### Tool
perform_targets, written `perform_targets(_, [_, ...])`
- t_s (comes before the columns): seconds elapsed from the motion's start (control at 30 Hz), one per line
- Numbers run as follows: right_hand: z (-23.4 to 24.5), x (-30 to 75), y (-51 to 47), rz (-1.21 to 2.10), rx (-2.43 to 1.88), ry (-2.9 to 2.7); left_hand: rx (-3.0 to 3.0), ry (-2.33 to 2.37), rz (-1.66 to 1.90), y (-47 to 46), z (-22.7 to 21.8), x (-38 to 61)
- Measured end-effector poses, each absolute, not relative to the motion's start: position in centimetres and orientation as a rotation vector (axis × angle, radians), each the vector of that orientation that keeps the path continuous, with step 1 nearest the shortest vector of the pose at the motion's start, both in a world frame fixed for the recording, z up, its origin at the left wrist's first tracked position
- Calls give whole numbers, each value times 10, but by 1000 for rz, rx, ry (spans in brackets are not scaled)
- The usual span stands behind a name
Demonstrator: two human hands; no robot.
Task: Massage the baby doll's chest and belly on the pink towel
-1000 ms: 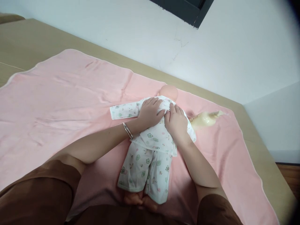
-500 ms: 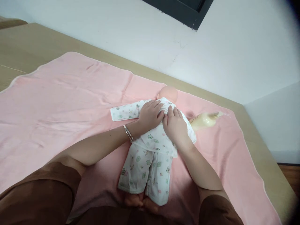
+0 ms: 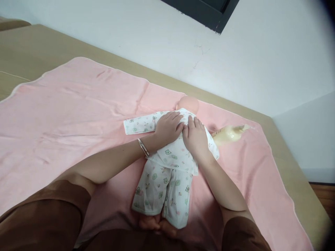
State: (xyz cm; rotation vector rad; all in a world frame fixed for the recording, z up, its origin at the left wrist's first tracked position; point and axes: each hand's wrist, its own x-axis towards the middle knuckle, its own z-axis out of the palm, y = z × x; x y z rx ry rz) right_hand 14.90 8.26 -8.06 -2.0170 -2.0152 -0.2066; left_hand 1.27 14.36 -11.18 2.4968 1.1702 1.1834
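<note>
A baby doll [image 3: 187, 103] lies on its back on a pink blanket [image 3: 73, 104], head toward the wall. It wears a white printed top [image 3: 172, 155] and matching trousers [image 3: 162, 191]; its bare feet [image 3: 157, 223] point toward me. My left hand [image 3: 167, 127] lies flat on the doll's chest, fingers reaching toward the collar. A silver bangle [image 3: 142, 147] circles that wrist. My right hand [image 3: 196, 139] lies flat beside it on the chest and shoulder, and the two thumbs meet at the middle of the top. One sleeve [image 3: 140, 124] stretches out flat to the left.
A pale cream glossy object [image 3: 229, 134] that I cannot identify lies on the blanket right of the doll. The blanket covers a tan surface [image 3: 28, 48] against a white wall [image 3: 261, 62]. A dark window frame [image 3: 209, 10] is above. My brown-clad knees [image 3: 39, 219] are in front.
My fingers, bunched on the fabric near the collar a second ago, now lie flatter on the chest. The doll has not moved.
</note>
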Motion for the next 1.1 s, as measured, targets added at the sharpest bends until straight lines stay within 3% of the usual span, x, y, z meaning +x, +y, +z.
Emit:
perform_targets(0.47, [-77,163,93,-98,-1877,-2008,2455,1127,1184,150,-114,14])
perform_targets(0.77, [-80,141,74,-274,-2066,-1921,2469,1188,1244,141,-111,12])
perform_targets(1.1, [-80,153,84,-144,-1973,-1919,2381,1175,1166,148,-113,14])
